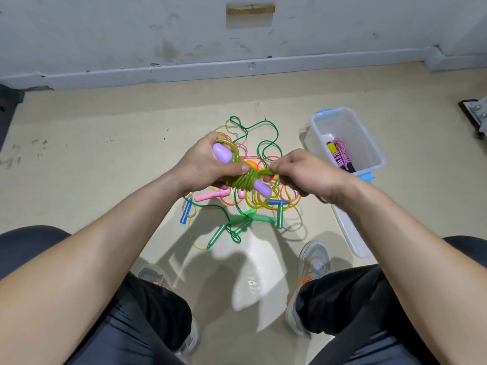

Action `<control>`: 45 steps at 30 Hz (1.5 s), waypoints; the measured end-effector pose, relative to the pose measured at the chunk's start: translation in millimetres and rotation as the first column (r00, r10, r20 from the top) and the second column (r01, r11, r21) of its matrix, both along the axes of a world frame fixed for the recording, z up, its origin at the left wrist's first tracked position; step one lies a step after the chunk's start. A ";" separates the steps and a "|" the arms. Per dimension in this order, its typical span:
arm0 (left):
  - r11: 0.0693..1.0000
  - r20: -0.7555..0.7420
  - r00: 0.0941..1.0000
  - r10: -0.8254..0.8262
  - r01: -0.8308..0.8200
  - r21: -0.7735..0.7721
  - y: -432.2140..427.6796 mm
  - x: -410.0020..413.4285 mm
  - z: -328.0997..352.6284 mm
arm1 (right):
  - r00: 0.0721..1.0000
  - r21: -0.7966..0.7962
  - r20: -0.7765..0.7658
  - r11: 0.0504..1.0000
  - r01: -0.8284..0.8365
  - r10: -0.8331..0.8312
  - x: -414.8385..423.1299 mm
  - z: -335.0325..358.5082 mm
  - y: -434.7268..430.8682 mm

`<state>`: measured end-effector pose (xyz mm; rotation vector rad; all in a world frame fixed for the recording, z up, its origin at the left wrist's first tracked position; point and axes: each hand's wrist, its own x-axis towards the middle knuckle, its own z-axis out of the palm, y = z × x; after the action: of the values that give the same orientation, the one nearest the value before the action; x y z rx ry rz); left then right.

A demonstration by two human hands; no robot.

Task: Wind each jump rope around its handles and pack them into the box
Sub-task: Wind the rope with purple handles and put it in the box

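My left hand [204, 164] grips a pair of purple handles [222, 153] with an olive-green rope [243, 177] wound round their middle. My right hand [303, 172] pinches the rope's free end just right of the coils. Both hands hover above a tangled pile of jump ropes [247, 204] on the floor, with pink, blue, green and orange handles. To the right stands a clear plastic box [369, 143] with blue clips, and inside it lies a wound pink rope [340, 154] with dark handles.
The box's clear lid [350, 233] lies on the floor beside my right forearm. My two shoes [313, 262] and knees frame the pile from below. A grey wall with a baseboard [237, 69] runs across the back. A dark metal object [474, 111] sits at the far right.
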<state>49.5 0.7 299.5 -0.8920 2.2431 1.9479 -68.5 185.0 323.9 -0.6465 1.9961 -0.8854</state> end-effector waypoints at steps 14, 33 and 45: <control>0.867 -0.130 0.864 0.486 -0.458 0.196 19.4 -6.8 -5.7 | 0.797 -0.370 -0.458 0.900 0.232 -0.394 80.2 -21.3 -8.8; 0.873 0.020 0.972 0.233 -0.218 0.437 7.6 -3.5 1.4 | 0.891 -0.184 -0.210 0.911 0.368 -0.402 3.4 -13.7 6.6; 0.847 0.213 0.976 -0.042 -0.078 0.526 7.1 6.9 7.5 | 0.823 -0.059 -0.470 0.919 -0.391 0.320 -14.9 2.5 14.2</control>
<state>56.4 7.8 307.0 -0.9773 1.4531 2.1820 -83.4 199.1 326.4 -1.3756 2.1112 -0.7011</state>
